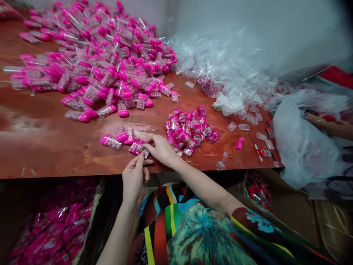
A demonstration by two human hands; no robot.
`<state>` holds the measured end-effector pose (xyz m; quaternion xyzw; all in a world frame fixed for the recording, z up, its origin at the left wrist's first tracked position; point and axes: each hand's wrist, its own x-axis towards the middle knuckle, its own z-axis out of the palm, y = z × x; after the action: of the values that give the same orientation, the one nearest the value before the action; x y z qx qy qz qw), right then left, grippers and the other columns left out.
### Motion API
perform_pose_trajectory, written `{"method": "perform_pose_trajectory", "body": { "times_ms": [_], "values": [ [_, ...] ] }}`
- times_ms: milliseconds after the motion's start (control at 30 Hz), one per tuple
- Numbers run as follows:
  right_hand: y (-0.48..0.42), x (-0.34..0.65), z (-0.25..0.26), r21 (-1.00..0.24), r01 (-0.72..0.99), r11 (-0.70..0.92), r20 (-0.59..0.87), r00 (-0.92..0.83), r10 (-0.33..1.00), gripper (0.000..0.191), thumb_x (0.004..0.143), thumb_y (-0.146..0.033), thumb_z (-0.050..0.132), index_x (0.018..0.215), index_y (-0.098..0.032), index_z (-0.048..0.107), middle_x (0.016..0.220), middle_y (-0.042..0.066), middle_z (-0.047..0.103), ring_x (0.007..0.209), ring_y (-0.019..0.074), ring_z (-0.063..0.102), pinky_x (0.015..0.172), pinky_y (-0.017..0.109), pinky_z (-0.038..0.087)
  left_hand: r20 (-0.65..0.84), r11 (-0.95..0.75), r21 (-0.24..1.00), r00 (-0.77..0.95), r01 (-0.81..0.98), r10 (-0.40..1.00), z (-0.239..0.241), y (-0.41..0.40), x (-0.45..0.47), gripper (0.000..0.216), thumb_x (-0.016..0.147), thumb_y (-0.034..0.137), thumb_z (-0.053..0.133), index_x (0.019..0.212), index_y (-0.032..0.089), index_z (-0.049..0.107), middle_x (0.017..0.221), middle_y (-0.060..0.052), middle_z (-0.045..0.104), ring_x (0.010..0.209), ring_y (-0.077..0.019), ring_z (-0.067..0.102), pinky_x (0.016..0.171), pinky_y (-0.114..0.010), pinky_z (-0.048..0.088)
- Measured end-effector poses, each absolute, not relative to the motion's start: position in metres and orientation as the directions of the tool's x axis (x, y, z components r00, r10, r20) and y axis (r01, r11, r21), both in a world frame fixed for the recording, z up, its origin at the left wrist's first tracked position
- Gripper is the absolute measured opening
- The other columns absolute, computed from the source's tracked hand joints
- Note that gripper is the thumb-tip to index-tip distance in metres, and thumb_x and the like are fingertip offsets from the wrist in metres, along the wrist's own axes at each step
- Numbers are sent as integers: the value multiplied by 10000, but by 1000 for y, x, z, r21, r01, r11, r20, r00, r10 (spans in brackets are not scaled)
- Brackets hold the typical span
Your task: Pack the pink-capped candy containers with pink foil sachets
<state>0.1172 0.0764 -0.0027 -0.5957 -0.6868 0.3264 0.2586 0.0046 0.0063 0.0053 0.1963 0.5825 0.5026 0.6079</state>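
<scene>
A small printed pink packet is held just above the front part of the table. My right hand pinches its right side between thumb and fingers. Below it, my left hand has thumb and forefinger closed together at the packet's lower edge. Just left of the packet lie a few clear tubes with bright pink caps, filled with pale pink balls. To the right of my right hand is a loose heap of similar pink packets.
A large pile of pink-capped tubes covers the back left. Clear plastic containers are heaped at the back right. At the right edge, another person's hand is beside a translucent bag. Below the table, a box holds pink packets.
</scene>
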Motion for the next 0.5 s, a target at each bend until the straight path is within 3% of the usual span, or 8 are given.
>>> {"method": "perform_pose_trajectory", "body": {
  "times_ms": [100, 200, 333, 500],
  "values": [
    [86, 116, -5, -735, 676, 57, -70, -159, 985, 160, 912, -269, 678, 820, -139, 660, 829, 46, 677, 812, 165, 587, 791, 285, 434, -511, 425, 828, -179, -367, 841, 4, 7, 5, 522, 689, 515, 811, 1011, 121, 695, 764, -51, 733, 331, -36, 387, 335, -196, 234],
    [87, 121, -5, -749, 655, 99, -30, -183, 983, 179, 952, -240, 629, 808, -144, 677, 833, 46, 683, 818, 165, 596, 803, 283, 436, -516, 434, 825, -168, -361, 840, 4, 7, 3, 514, 699, 500, 803, 1031, 123, 692, 764, -53, 736, 332, -45, 398, 327, -193, 233],
    [81, 127, -1, -751, 623, 218, 52, -273, 961, 230, 1015, -217, 517, 950, -170, 733, 925, 63, 686, 918, 175, 624, 879, 285, 452, -514, 435, 832, -181, -345, 839, 8, 7, -2, 425, 686, 476, 808, 895, 128, 683, 756, -55, 734, 340, -57, 429, 324, -198, 260],
    [71, 132, 2, -697, 668, 260, 136, -232, 963, 284, 1030, -252, 482, 1127, -149, 729, 996, 102, 643, 913, 191, 620, 869, 308, 480, -435, 349, 876, -236, -333, 869, 13, 12, -6, 329, 750, 439, 772, 813, 146, 635, 650, 9, 659, 335, -52, 411, 321, -184, 250]
  ]
}}
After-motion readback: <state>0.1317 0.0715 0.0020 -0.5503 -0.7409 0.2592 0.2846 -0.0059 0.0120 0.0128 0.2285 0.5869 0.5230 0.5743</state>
